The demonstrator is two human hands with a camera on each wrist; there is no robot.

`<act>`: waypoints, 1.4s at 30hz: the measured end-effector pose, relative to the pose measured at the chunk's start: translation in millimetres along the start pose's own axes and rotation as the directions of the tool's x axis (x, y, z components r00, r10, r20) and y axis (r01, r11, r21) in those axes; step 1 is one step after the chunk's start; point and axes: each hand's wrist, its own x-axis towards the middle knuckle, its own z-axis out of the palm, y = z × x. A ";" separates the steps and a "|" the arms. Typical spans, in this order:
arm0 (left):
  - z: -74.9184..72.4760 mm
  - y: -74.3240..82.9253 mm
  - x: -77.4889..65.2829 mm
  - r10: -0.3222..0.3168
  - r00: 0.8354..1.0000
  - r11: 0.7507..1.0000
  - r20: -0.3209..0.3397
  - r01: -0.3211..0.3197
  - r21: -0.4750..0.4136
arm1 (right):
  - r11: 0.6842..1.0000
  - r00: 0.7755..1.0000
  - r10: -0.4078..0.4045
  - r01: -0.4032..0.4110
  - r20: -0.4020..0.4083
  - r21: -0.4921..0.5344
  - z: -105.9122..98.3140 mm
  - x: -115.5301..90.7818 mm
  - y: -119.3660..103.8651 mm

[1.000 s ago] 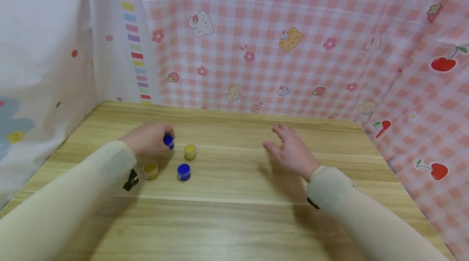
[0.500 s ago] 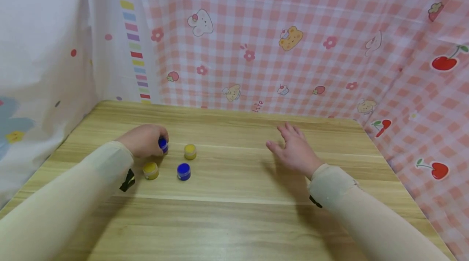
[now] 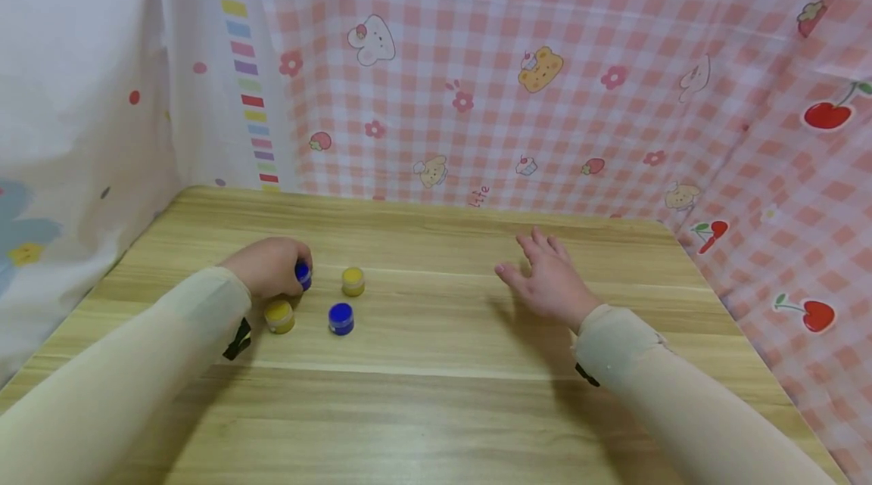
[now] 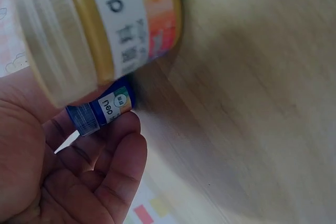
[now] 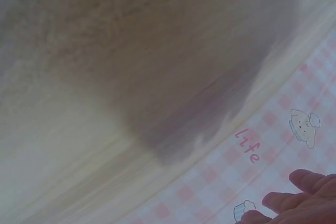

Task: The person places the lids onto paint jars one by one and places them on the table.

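Observation:
My left hand (image 3: 269, 267) pinches a small blue paint jar (image 3: 303, 275) at the left of the table. In the left wrist view that blue jar (image 4: 107, 109) shows a "deli" label, with curled fingers about it. A yellow paint jar (image 3: 279, 317) stands just in front of the hand and looms large in the left wrist view. To the right of the hand are a second yellow jar (image 3: 353, 281) and, nearer me, a second blue jar (image 3: 341, 318). My right hand (image 3: 550, 281) hovers over the right side with its fingers spread, holding nothing.
A wood-grain table (image 3: 422, 409) carries the jars. Behind and to the right hangs a pink checked cloth (image 3: 477, 38) with cartoon prints; a white cloth (image 3: 75, 54) hangs on the left. Both meet the table's edges.
My left hand has shifted slightly left and toward me with the blue jar, lowering it level with the other jars. My right hand has moved slightly right and its fingers have spread.

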 end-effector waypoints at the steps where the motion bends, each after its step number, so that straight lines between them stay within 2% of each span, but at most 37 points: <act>1: 0.3 -0.2 -0.1 -0.003 1.000 1.000 -0.001 0.003 -0.002 | 1.000 1.000 0.001 -0.001 0.001 0.001 0.0 -0.2 -0.4; 15: 1.2 -2.4 0.7 -0.014 1.000 1.000 -0.001 0.014 0.003 | 1.000 1.000 -0.009 0.009 0.009 0.015 3.3 -0.6 -5.8; 32: -0.8 -4.6 -0.1 0.000 1.000 1.000 0.031 0.000 -0.005 | 1.000 1.000 -0.011 0.011 0.013 0.015 7.7 -3.9 -6.1; 37: -3.4 -4.9 -0.7 0.017 0.999 1.000 0.044 -0.018 0.020 | 1.000 1.000 -0.014 0.013 0.010 0.022 9.8 -3.3 -5.6; 42: -3.6 0.5 -1.0 0.021 1.000 0.999 0.019 -0.022 0.030 | 1.000 1.000 -0.015 0.015 0.011 0.017 11.2 -2.6 -6.7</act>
